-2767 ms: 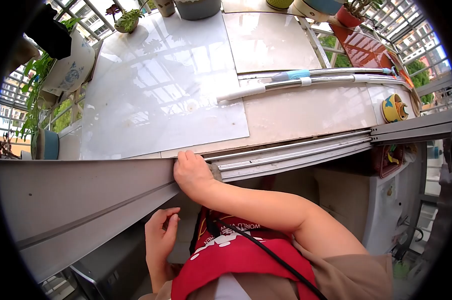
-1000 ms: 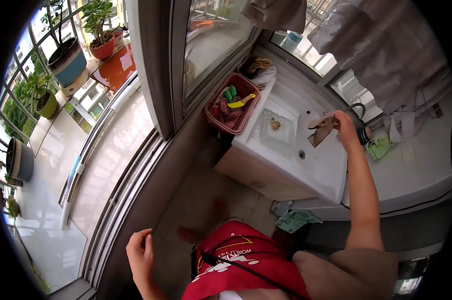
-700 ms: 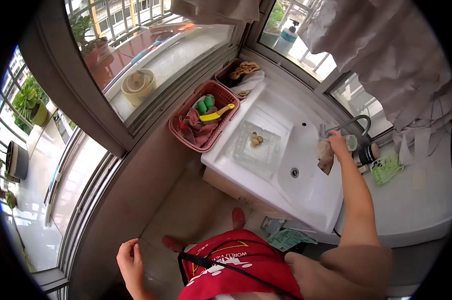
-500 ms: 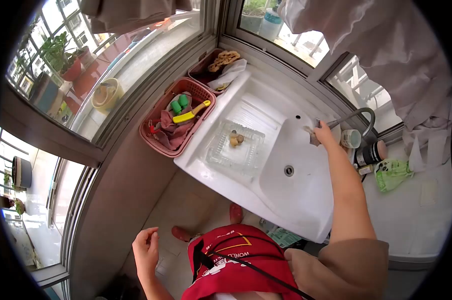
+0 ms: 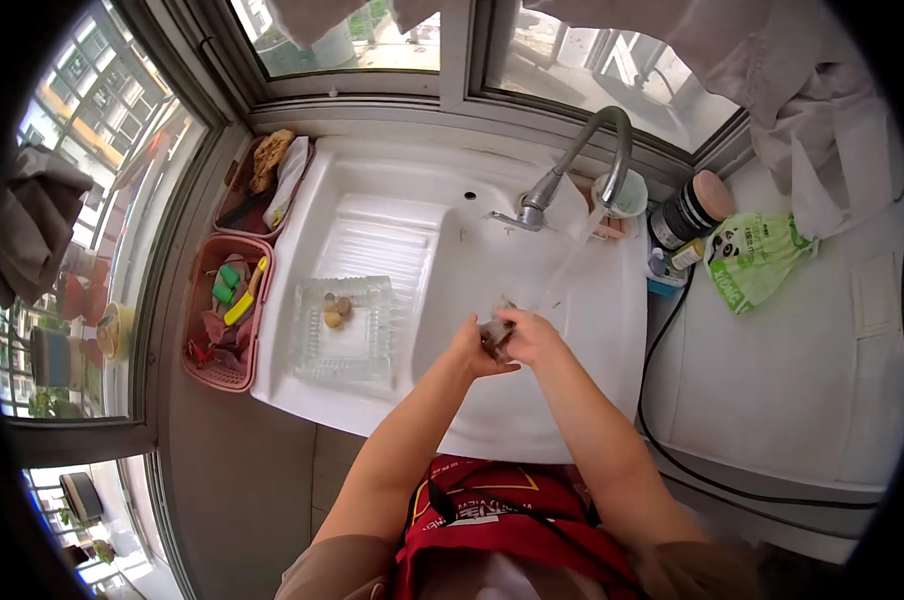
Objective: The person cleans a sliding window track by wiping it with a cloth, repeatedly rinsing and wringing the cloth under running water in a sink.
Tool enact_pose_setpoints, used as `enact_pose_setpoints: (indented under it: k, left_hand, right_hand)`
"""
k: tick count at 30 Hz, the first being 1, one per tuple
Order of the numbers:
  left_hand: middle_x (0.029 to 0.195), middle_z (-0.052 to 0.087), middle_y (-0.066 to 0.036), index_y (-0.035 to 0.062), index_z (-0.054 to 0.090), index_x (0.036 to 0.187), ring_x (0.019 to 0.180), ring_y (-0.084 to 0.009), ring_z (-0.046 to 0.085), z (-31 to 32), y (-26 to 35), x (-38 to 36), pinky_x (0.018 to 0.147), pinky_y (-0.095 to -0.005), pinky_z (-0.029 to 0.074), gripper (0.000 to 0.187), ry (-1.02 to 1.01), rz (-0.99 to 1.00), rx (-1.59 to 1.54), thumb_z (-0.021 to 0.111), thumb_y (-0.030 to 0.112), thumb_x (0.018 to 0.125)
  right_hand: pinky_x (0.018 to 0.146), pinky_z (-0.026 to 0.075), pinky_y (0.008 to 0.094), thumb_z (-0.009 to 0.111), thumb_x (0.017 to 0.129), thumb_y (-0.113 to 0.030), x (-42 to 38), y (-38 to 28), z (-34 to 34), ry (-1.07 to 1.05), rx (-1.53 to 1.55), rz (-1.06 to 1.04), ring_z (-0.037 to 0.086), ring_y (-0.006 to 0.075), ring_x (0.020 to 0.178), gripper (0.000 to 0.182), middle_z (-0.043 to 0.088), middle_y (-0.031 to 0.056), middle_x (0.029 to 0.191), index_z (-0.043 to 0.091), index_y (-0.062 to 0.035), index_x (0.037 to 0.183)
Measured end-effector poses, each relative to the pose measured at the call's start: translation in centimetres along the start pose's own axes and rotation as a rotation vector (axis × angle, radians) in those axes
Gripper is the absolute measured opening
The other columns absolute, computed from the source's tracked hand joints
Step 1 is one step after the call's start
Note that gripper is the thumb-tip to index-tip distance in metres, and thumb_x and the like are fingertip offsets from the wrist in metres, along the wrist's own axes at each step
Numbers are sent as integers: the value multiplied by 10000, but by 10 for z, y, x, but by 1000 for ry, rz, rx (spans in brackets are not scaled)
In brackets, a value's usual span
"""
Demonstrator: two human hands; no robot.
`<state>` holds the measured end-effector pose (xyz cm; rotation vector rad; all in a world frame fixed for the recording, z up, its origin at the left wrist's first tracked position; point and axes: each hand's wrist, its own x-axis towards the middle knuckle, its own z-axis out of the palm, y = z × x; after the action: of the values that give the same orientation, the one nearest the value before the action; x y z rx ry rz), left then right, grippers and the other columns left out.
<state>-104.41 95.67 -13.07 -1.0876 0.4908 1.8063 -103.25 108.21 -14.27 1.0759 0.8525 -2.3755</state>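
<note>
Both hands meet over the basin of the white sink (image 5: 452,310). Between them is a small, limp, grey-brown thing (image 5: 496,338) that looks like a crumpled cloth; its kind is not clear. My left hand (image 5: 475,352) cups it from the left, fingers partly bent around it. My right hand (image 5: 532,337) grips its right side, thumb and fingers closed. Behind them arches a chrome faucet (image 5: 544,190), a thin stream falling from its spout. On the sink's ribbed left part lies a clear plastic tray (image 5: 372,345) with small roundish tan and brown pieces (image 5: 337,311).
Left of the sink, a pink basket (image 5: 217,375) holds cloths and a yellow-handled tool (image 5: 244,295); another basket (image 5: 229,215) stands behind it. To the right are a black jar (image 5: 678,222), a green bag (image 5: 754,262) and a black cable (image 5: 644,400). Windows border the back.
My right hand has left the faucet and come down into the basin with the grey-brown thing. My left hand has come up from my side to join it. The view has turned.
</note>
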Motion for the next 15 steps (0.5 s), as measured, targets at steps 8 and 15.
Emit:
enact_pose_setpoints:
  k: [8,15]
  left_hand:
    - [1135,591,-90,98,539,1132,1054,-278,571,-30,-3,57,892,-473,459,431,202,80,272,440,460,922]
    - [937,643,-34,118,584,1007,810,-222,616,-36,-30,60,631,-420,524,257,-13,207,227,456,334,951]
  right_hand:
    - [682,438,286,550,936,-218,-50,31,-2,221,-517,-319,541,121,757,238,588,16,769,636,4,952]
    - [705,455,362,580,884,-235,-74,78,7,105,-1184,-978,589,326,757,205,620,130,778,616,-40,832]
